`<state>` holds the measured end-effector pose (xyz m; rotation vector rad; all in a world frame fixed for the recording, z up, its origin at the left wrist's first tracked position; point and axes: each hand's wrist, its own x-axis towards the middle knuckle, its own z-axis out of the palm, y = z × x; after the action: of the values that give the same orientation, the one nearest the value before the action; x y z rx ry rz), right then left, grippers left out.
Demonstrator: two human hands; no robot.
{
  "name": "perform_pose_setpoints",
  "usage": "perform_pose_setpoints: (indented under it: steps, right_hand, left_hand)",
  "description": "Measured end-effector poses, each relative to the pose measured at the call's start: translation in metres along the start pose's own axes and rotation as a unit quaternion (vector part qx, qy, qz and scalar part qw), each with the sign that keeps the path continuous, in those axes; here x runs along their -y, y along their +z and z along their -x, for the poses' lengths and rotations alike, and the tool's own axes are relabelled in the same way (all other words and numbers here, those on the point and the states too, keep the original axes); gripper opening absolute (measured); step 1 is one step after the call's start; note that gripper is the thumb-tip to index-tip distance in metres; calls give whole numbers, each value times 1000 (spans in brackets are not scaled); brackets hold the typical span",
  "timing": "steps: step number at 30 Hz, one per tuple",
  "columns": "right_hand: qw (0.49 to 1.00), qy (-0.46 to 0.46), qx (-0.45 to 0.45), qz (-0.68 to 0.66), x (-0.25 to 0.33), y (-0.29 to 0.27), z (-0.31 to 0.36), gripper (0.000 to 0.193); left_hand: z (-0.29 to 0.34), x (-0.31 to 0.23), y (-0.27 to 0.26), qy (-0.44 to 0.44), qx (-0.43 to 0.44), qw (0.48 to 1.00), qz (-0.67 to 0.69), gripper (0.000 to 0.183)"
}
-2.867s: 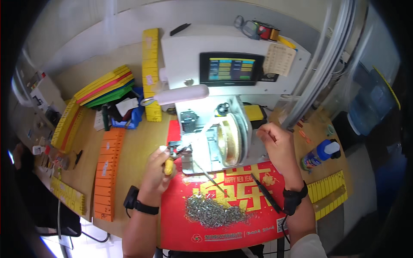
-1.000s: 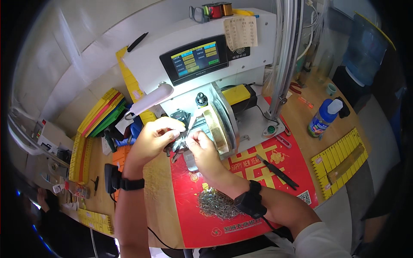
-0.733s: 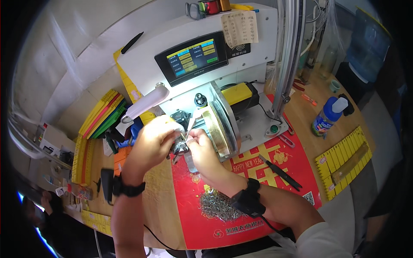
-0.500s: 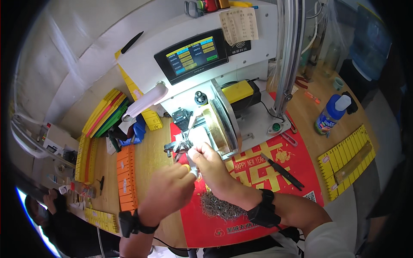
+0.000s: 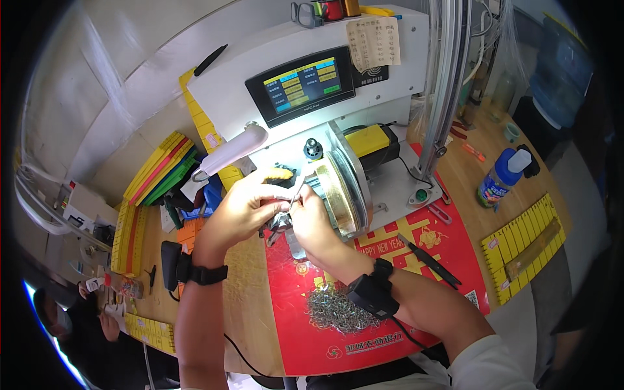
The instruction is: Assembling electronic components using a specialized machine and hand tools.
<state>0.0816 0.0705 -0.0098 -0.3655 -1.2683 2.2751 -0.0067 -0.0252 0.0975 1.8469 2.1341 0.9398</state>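
Note:
Both my hands work close together at the front of a white machine [image 5: 227, 91], left of its gold-rimmed wheel [image 5: 335, 195]. My left hand [image 5: 244, 211], with a yellow cover on one finger, brings thumb and a finger together in a pinch. My right hand [image 5: 312, 224] is closed beside it, fingertips almost meeting the left ones. What either hand pinches is too small to make out. A thin pale pointed piece [image 5: 299, 185] rises between the fingertips. Below the hands, a metal clamp part [image 5: 281, 223] is partly covered by them.
A heap of small metal pieces [image 5: 338, 309] lies on the red mat [image 5: 390, 331], with a black knife-like tool [image 5: 432, 263] farther right. Beyond are a blue bottle [image 5: 497, 179] and a yellow ruled board [image 5: 520, 227]. A lamp arm [image 5: 231, 153] hangs left; a person [image 5: 84, 331] sits at far left.
My left hand has swung up and away from me, from below the right hand to its left side. My right hand has risen slightly. The view has shifted a little.

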Motion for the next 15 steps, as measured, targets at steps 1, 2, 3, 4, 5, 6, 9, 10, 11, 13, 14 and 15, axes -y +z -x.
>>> perform_pose_setpoints:
  steps: [1, 2, 3, 4, 5, 6, 9, 10, 11, 13, 14, 15]
  right_hand:
    - [1000, 4, -6, -7, 1, 1, -1, 10]
    - [1000, 2, -10, -4, 1, -3, -1, 10]
    - [1000, 18, 0, -4, 1, -8, 2, 10]
    - [999, 35, 10, -3, 1, -14, 6, 13]
    - [999, 36, 10, 1, 9, -17, 19, 13]
    - [993, 110, 33, 17, 28, -17, 43, 16]
    - [980, 113, 128, 106, 65, -53, 102, 16]
    - [977, 116, 137, 115, 79, -69, 109, 16]
    - [944, -25, 193, 267, 89, -87, 112, 15]
    - [827, -237, 218, 461, 100, -110, 108, 14]
    - [767, -278, 234, 528, 99, -122, 104, 17]
    - [701, -317, 249, 588, 98, -131, 101, 21]
  left_hand:
    - [0, -2, 0, 1, -2, 1000, 1, 21]
    - [-4, -5, 0, 41, -35, 997, -57, 19]
    - [-7, -10, 0, 79, -69, 988, -114, 16]
    - [-5, -20, 0, 83, -71, 988, -109, 16]
    - [4, -36, -2, 44, -83, 982, -163, 13]
    - [18, -45, 0, -2, -97, 972, -216, 10]
    - [49, -50, 34, -60, -151, 982, -101, 4]
    - [61, -57, 46, -126, -159, 979, -29, 4]
    - [73, -54, 64, -192, -167, 966, 47, 5]
    - [89, -33, 95, -219, -199, 949, 106, 7]
    - [89, -22, 109, -199, -227, 943, 142, 7]
    - [88, -17, 118, -180, -253, 934, 176, 8]
